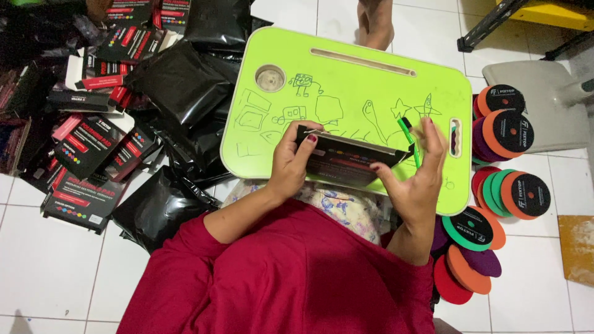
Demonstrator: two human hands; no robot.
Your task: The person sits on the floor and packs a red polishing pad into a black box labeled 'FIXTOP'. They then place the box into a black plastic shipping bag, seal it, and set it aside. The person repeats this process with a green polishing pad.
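Flat black cardboard box with coloured print [349, 162] held over near edge of lime-green lap worktop [346, 86], long axis left-right. Left hand [291, 164] fingers clamp left end; right hand [416, 176] cups right end, fingers spread, green marker [408, 137] seemingly pinned there.

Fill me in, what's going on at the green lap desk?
A person in a red top sits on the tiled floor behind a lime-green lap desk. The left hand and right hand hold a flat black carton by its ends just above the desk; the right hand also grips a green marker. Black bags and more cartons lie on one side, round foam pads on the other.
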